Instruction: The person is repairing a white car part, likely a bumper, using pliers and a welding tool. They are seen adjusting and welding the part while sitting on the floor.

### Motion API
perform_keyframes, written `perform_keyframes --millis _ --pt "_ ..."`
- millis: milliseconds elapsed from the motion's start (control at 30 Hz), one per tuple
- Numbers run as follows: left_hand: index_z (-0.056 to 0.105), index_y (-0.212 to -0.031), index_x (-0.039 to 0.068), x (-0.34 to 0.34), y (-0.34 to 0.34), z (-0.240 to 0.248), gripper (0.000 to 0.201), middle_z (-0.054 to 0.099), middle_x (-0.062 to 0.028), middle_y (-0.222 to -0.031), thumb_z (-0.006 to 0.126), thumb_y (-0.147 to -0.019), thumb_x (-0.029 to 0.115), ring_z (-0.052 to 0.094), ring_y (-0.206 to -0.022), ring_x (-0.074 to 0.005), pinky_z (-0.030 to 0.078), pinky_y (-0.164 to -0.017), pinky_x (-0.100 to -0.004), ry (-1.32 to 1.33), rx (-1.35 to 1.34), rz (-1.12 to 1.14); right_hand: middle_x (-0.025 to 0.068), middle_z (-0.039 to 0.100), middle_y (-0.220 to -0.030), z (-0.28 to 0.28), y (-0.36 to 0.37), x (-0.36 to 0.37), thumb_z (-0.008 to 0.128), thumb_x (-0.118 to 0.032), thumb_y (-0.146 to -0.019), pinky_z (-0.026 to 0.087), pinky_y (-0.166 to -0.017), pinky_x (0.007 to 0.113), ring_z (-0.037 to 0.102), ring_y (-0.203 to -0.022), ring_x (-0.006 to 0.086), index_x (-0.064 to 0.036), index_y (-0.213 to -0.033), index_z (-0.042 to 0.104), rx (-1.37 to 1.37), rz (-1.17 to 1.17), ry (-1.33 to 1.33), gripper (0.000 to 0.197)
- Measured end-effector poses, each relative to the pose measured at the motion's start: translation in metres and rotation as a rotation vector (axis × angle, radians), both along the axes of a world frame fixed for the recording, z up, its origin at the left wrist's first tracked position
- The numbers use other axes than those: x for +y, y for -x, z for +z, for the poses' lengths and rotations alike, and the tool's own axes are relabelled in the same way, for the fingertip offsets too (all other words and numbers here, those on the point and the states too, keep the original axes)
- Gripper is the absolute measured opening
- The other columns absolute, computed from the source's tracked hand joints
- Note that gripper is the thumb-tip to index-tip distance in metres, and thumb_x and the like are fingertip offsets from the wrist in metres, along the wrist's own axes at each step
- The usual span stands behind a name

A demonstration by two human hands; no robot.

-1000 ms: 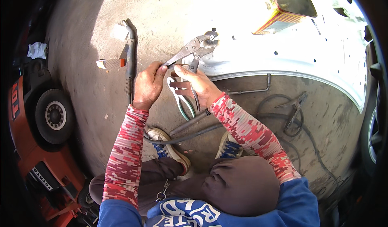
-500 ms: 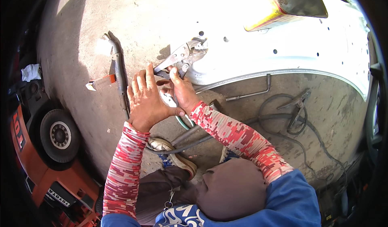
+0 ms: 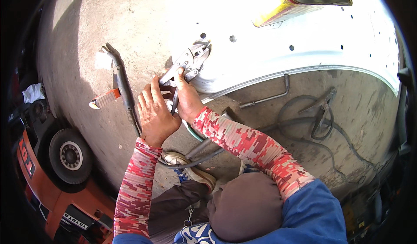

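Observation:
A pair of silver locking pliers point(image 3: 186, 61) sits at the near left corner of a white metal panel point(image 3: 260, 57), its jaws over the panel. The lower handle lies in my right hand point(image 3: 189, 100), its thumb pointing up along the tool. My left hand point(image 3: 157, 119) closes over the end of the upper handle, its fingers on the far left side and its thumb toward the right hand. Both handles are partly hidden by my hands, and glare on the panel makes the jaw tips hard to see.
Left on the concrete lies a welding torch point(image 3: 124, 85) beside an orange-and-white piece point(image 3: 106, 98). An L-shaped wrench point(image 3: 269, 100) and a cable clamp point(image 3: 321, 113) with cables lie right. A yellow can point(image 3: 278, 9) stands on the panel. An orange vehicle point(image 3: 65, 196) is at lower left.
My left hand has closed in on the upper handle; its fingers were more outstretched before. The view has shifted slightly, so hands and pliers appear a little further left.

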State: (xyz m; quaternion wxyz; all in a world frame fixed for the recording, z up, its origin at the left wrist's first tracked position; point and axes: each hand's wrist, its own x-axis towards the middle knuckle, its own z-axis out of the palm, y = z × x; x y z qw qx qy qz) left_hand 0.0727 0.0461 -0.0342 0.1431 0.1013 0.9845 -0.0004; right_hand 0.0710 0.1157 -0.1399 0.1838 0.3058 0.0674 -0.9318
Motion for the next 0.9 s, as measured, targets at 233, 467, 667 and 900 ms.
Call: perform_keyframes --millis 233,467,667,900 --pt "0.024 -0.161 -0.003 -0.01 0.002 -0.009 0.109 0.045 -0.0256 -0.141 0.075 -0.066 0.011 0.046 -0.13 -0.0454 0.037 -0.116 -0.0545 -0.042 -0.014 -0.02 -0.0003 0.07 -0.13 -0.003 0.003 0.005 0.047 -0.054 -0.111 0.051 -0.086 0.033 0.067 -0.108 0.014 -0.0169 -0.147 0.059 0.147 0.049 0.011 0.053" --pt "0.027 -0.16 -0.003 -0.02 0.005 -0.011 0.106 0.048 -0.0259 -0.137 0.076 -0.066 0.009 0.047 -0.125 -0.0461 0.04 -0.112 -0.0547 -0.126 -0.039 -0.053 0.0022 0.069 -0.132 -0.013 0.001 0.0 0.049 -0.049 -0.112 0.051 -0.086 0.032 0.068 -0.11 0.0163 -0.0117 -0.146 0.059 0.132 0.028 0.068 0.051" --pt "0.029 -0.159 -0.003 -0.03 0.02 -0.019 0.106 0.048 -0.0264 -0.138 0.08 -0.067 0.012 0.048 -0.126 -0.0449 0.041 -0.111 -0.0533 -0.157 0.013 -0.114 0.0136 0.072 -0.118 0.03 -0.009 0.034 0.069 -0.031 -0.104 0.056 -0.092 0.039 0.069 -0.106 0.025 0.0066 -0.128 0.063 0.236 0.656 -0.509 0.045" --pt "0.025 -0.156 -0.014 -0.043 0.021 -0.031 0.102 0.044 -0.0354 -0.146 0.078 -0.073 0.015 0.046 -0.13 -0.0502 0.038 -0.112 -0.0581 -0.018 0.151 -0.404 0.017 0.063 -0.133 0.059 0.008 0.068 0.063 -0.022 -0.095 0.038 -0.115 0.05 0.053 -0.133 0.0321 0.0008 -0.149 0.052 1.179 0.455 -2.035 0.06"
